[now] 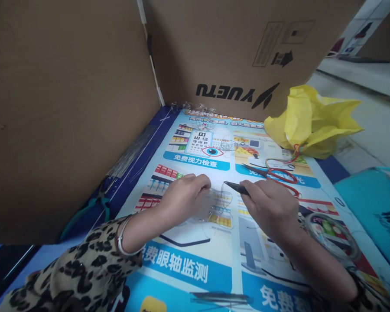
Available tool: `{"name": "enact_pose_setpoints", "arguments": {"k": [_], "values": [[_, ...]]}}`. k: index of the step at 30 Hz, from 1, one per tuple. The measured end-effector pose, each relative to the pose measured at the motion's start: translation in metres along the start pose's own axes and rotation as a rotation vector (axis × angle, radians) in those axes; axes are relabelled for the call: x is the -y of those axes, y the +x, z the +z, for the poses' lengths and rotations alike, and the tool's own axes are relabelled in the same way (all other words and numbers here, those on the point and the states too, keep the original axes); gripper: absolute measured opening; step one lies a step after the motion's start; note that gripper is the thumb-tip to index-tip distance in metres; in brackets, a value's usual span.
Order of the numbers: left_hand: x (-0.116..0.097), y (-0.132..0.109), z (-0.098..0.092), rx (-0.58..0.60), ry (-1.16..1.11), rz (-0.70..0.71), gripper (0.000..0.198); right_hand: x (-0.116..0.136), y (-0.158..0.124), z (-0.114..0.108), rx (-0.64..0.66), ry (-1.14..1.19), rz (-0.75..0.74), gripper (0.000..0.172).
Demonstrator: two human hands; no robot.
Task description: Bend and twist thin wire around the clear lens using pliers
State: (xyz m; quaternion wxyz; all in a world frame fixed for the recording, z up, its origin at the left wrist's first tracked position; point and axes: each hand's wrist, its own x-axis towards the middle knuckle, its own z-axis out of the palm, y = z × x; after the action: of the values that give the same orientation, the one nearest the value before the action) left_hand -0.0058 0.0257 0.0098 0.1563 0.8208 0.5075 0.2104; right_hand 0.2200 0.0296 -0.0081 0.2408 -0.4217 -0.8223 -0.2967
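My left hand [188,197], partly blurred, is closed with its fingertips on a thin, looping wire piece [221,208]. The loops hang over the printed poster between my two hands. My right hand [274,210] grips a dark tool with a tapered point [234,186]; its handle is hidden in my palm, so I cannot tell its exact kind. That point reaches left, close to an upright end of the wire. Just beyond my right hand lie scissors with red handles [281,175]. A coil of clear line or wire [333,236] is beside my right forearm.
Cardboard walls [214,52] enclose the left and back. Teal-handled pliers [100,203] and a bundle of thin silvery strands [133,151] lie left. Several wire pieces [203,112] sit at the back. A yellow bag [312,119] and blue case [373,212] stand right; dark thin rods [221,298] lie in front.
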Motion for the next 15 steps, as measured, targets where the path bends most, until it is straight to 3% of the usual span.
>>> {"name": "enact_pose_setpoints", "arguments": {"k": [10, 15], "values": [[-0.0036, -0.0027, -0.0016, 0.085, 0.167, 0.0, 0.019, -0.0002, -0.0044, 0.008, 0.183, -0.119, 0.017, 0.014], [0.0001, -0.0018, 0.0035, 0.159, 0.244, 0.007, 0.02, 0.0025, -0.0062, 0.0109, 0.331, -0.068, 0.004, 0.016]]}}
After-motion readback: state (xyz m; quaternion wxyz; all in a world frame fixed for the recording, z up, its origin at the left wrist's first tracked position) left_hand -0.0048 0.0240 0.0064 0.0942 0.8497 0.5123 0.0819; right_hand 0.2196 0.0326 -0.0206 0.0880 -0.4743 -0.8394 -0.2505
